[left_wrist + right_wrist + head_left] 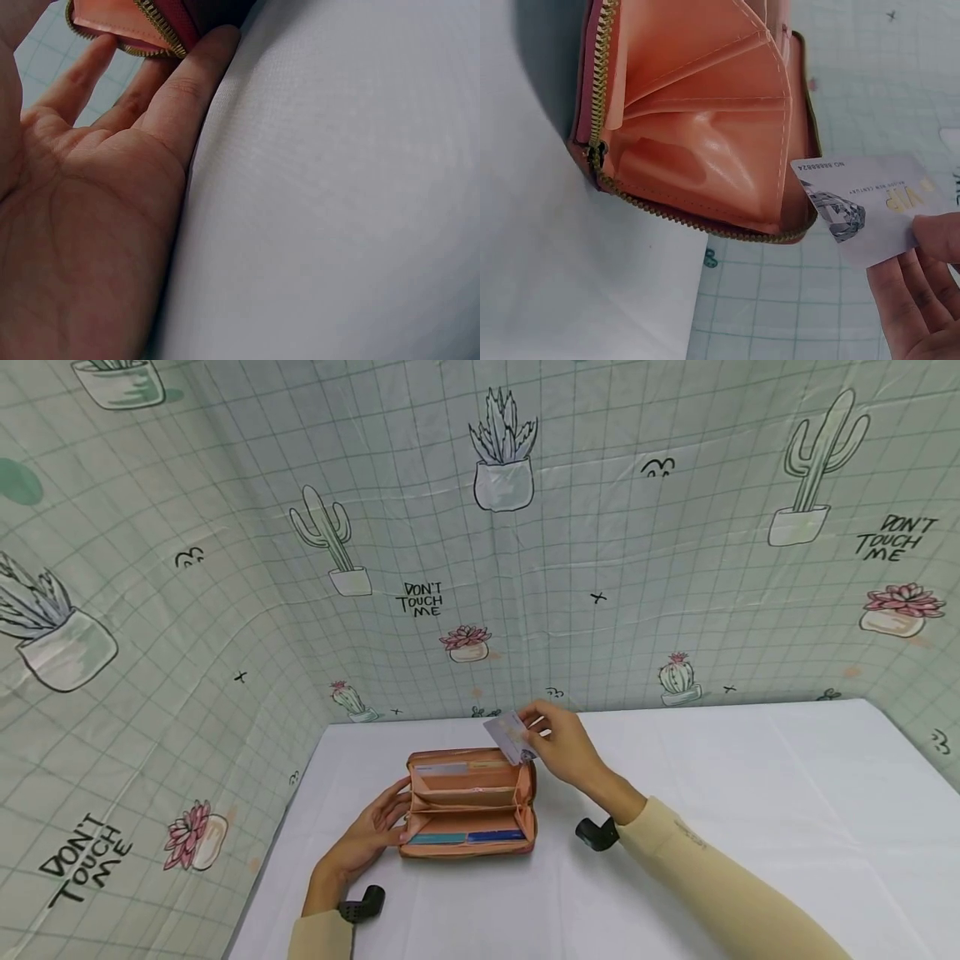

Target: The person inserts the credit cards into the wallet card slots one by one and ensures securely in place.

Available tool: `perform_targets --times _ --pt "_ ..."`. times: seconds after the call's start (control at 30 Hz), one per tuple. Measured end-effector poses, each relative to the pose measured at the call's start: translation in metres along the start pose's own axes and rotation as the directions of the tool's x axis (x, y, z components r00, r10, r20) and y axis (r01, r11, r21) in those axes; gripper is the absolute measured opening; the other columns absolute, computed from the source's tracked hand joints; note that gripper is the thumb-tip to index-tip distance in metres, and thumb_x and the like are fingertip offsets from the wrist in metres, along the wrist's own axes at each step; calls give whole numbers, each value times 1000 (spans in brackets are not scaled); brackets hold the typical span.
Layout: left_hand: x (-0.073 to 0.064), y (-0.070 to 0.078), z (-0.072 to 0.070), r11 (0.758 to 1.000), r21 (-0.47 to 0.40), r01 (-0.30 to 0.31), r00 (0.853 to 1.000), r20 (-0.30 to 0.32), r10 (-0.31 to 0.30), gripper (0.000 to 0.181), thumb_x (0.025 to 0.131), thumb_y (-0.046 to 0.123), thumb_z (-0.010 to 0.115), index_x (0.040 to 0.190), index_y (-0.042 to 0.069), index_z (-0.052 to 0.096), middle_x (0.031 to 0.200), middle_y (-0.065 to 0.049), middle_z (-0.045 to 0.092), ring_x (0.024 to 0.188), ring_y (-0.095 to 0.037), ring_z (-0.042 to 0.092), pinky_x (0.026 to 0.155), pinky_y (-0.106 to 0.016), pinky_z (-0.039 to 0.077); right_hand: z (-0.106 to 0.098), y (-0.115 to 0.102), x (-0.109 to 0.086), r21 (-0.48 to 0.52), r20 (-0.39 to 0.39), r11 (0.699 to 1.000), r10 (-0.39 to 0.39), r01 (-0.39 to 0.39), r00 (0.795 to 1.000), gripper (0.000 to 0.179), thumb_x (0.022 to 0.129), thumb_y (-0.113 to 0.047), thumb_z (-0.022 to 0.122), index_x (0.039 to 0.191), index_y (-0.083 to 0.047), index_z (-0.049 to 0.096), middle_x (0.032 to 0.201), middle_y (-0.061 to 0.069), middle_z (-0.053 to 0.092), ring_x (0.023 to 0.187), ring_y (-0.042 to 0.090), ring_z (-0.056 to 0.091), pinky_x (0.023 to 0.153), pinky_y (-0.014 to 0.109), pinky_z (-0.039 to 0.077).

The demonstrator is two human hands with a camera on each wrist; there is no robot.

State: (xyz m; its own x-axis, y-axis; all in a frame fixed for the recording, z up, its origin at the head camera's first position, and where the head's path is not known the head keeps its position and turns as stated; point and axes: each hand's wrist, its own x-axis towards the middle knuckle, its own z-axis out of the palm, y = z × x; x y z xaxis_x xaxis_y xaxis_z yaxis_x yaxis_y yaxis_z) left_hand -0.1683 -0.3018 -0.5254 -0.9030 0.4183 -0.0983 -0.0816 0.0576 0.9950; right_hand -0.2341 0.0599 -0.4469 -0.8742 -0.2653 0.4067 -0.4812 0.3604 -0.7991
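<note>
A salmon-coloured zip wallet (465, 800) lies unzipped on the white table, its compartments spread. My right hand (561, 745) pinches a silver-grey VIP card (508, 737) between thumb and fingers above the wallet's back right corner. Printed on the card (866, 199) are gold VIP letters and a diamond picture. My left hand (367, 831) touches the wallet's left end. In the left wrist view, the left hand's fingers (180, 105) extend fairly straight against the zip edge; the thumb is mostly cut off.
A light card (441, 769) sits in the wallet's back slot. Teal (438, 838) and blue cards (495, 836) sit in the front slots. White cloth covers the table (712, 827). Behind it hangs a grid-patterned curtain (585, 552) with plant drawings. Each wrist wears a black device (597, 833).
</note>
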Motion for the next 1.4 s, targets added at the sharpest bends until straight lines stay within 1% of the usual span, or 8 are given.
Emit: perform_targets --times 0.1,0.4,0.67,0.8,1.0,1.17,1.3,1.4 --pt "1 0 0 1000 -2 -1 1000 -6 1 95 93 -2 72 168 -1 14 154 -6 45 133 3 52 107 -19 44 3 0 3 -13 21 999 -29 30 999 21 95 11 69 114 3 71 110 17 73 99 31 72 85 45 61" --pt "3 0 3 1000 -5 11 1000 -18 -11 96 93 -1 73 168 -2 13 156 -12 42 133 2 52 107 -19 44 12 8 6 -87 61 993 -71 76 996 24 95 12 68 118 2 69 118 17 71 103 31 71 87 43 61" --pt "4 1 6 1000 -12 21 999 -43 -22 95 92 -2 73 168 0 15 152 -5 46 132 2 53 107 -19 44 15 8 5 -119 56 983 -132 138 990 25 95 12 68 117 1 69 117 16 71 102 30 72 85 41 61" --pt "5 0 6 1000 -18 13 999 -40 -13 96 92 -4 72 168 -1 14 150 -1 47 132 1 53 106 -19 45 15 9 5 -133 72 973 -178 186 981 26 94 13 68 116 -1 69 114 14 71 100 28 72 83 40 61" --pt "6 -1 5 1000 -26 -1 1000 -30 0 96 93 -1 73 168 -2 14 153 -5 46 133 1 52 107 -19 45 17 13 6 -201 116 946 -236 256 965 24 95 13 67 114 -3 70 110 11 72 98 24 72 84 40 61" --pt "5 -1 5 1000 -27 8 999 -36 -9 96 93 -1 73 168 -2 14 154 -8 45 133 2 52 107 -19 44 18 10 7 -246 145 928 -251 281 957 24 95 11 69 113 -4 72 109 9 73 98 23 72 84 41 60" --pt "5 0 6 1000 -19 14 999 -40 -15 95 93 0 73 168 -2 15 157 -12 43 133 2 52 107 -19 44 18 10 10 -284 182 918 -233 278 955 23 97 9 67 114 -5 73 108 7 73 99 22 72 85 40 60" --pt "6 0 6 1000 -21 16 999 -39 -16 96 93 0 74 168 -1 14 156 -11 44 133 2 52 107 -19 44 19 8 13 -307 215 908 -226 286 950 22 98 8 66 113 -5 73 106 7 72 98 22 73 84 39 60"
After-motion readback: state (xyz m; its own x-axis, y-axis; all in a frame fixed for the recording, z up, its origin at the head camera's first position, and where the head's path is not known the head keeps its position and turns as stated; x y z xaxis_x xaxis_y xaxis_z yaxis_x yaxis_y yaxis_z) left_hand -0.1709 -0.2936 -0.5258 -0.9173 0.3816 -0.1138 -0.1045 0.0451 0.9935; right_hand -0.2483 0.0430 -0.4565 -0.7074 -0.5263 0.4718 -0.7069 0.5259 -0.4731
